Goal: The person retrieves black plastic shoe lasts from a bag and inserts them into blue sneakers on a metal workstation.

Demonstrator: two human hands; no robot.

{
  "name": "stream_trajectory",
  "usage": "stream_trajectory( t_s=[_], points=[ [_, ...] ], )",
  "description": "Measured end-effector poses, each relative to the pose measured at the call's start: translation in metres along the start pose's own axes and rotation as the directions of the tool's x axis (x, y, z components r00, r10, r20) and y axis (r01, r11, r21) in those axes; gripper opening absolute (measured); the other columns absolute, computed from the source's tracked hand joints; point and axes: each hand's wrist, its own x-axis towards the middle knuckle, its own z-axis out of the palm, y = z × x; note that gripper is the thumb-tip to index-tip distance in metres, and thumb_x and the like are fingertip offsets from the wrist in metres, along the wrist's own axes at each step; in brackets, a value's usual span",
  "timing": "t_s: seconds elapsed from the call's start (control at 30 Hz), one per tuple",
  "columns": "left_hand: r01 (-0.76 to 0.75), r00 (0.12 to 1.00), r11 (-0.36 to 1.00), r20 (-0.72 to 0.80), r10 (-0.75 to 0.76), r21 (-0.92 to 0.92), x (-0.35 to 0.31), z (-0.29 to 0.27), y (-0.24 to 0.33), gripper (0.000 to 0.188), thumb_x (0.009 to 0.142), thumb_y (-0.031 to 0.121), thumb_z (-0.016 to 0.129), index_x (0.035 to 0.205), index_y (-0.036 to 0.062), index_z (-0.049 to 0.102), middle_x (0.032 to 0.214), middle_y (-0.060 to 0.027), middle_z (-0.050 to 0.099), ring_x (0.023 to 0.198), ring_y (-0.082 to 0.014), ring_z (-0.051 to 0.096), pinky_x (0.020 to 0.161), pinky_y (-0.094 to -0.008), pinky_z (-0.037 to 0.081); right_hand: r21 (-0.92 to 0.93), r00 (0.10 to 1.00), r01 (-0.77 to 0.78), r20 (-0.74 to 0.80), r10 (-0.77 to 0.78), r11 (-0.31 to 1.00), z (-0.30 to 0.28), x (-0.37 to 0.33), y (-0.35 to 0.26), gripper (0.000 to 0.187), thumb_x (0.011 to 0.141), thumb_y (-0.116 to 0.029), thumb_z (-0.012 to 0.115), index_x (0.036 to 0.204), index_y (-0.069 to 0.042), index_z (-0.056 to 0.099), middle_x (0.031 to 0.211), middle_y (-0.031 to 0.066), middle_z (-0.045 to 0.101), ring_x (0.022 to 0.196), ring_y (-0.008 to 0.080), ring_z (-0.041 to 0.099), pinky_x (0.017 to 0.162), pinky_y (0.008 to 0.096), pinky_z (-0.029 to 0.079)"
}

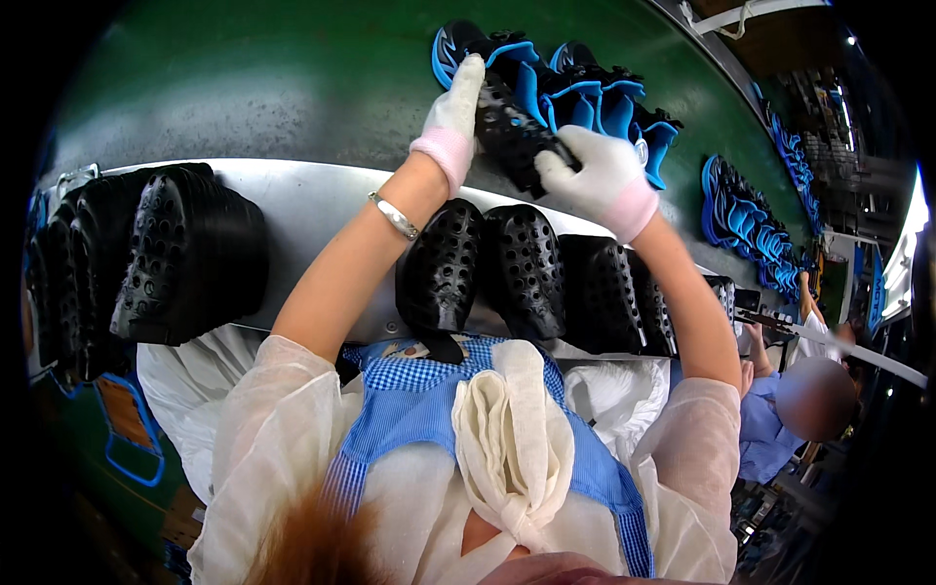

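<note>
A black foot-shaped form dotted with holes [509,136], like a shoe last, is held tilted above the near edge of the green belt. My left hand [450,112], in a white glove with a pink cuff, grips its left side, with some fingers hidden behind it. My right hand [603,177], gloved alike, is closed around its lower right end. Just beyond lies a row of black shoes with bright blue linings [597,102], partly hidden by the form and my right hand.
More perforated black forms stand along the metal ledge [322,210] near me, a stack [190,253] at left and several [526,268] in front. Farther right on the green belt [253,88] are more blue and black shoes [746,229]. Another person [770,419] sits at right.
</note>
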Motion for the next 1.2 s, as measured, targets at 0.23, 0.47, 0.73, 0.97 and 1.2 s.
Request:
stream_trajectory(
  t_s=[0.23,0.47,0.73,0.97,1.2],
  points=[
    [-0.580,0.790,0.146,0.511,0.338,0.801,0.004,-0.039,-0.009,0.037,0.087,0.028,0.055,0.114,0.0032,0.060,0.117,-0.0143,0.058,0.100,-0.0254,0.060,0.086,-0.0355,0.049,-0.194,0.942,-0.034,0.323,0.096,0.980,-0.040,0.055,0.036,0.043,0.077,-0.040,0.053,0.075,0.001,0.065,0.069,0.0189,0.061,0.066,0.0319,0.060,0.066,0.0378,0.048],
    [-0.592,0.760,0.047,0.538,0.365,0.804,0.005,-0.040,-0.026,0.036,0.083,0.024,0.060,0.116,0.0093,0.059,0.120,-0.0111,0.056,0.104,-0.0298,0.058,0.088,-0.0371,0.048,-0.499,0.895,0.022,0.396,0.205,0.866,-0.023,0.123,0.008,0.041,0.071,-0.037,0.054,0.084,-0.001,0.069,0.081,0.0187,0.066,0.077,0.0321,0.064,0.072,0.0367,0.051],
    [-0.389,0.902,-0.104,0.401,0.161,0.915,0.005,-0.020,-0.014,0.036,0.083,0.027,0.059,0.117,0.0145,0.057,0.115,-0.0089,0.057,0.098,-0.0307,0.059,0.083,-0.0414,0.050,-0.573,0.914,-0.071,0.290,0.284,0.816,0.047,0.150,-0.008,0.033,0.078,-0.033,0.054,0.092,-0.009,0.072,0.094,0.0143,0.068,0.089,0.0303,0.066,0.079,0.0386,0.052],
    [-0.301,0.936,-0.237,0.240,-0.257,0.924,0.058,-0.008,-0.010,0.028,0.084,0.027,0.060,0.104,0.0089,0.066,0.107,-0.0132,0.065,0.097,-0.0317,0.062,0.084,-0.0394,0.051,-0.389,0.919,-0.086,0.323,0.224,0.917,0.056,0.161,0.003,0.028,0.079,-0.025,0.056,0.095,-0.007,0.070,0.096,0.0180,0.067,0.090,0.0353,0.064,0.080,0.0411,0.053],
    [-0.254,0.942,-0.316,0.159,-0.296,0.914,0.062,0.003,-0.002,0.032,0.080,0.027,0.060,0.105,0.0084,0.064,0.096,-0.0138,0.068,0.089,-0.0289,0.066,0.078,-0.0366,0.053,-0.390,0.958,-0.063,0.233,0.165,0.919,0.092,0.177,0.032,0.025,0.083,-0.018,0.056,0.097,-0.003,0.069,0.101,0.0212,0.065,0.095,0.0361,0.063,0.081,0.0400,0.053]
  ],
)
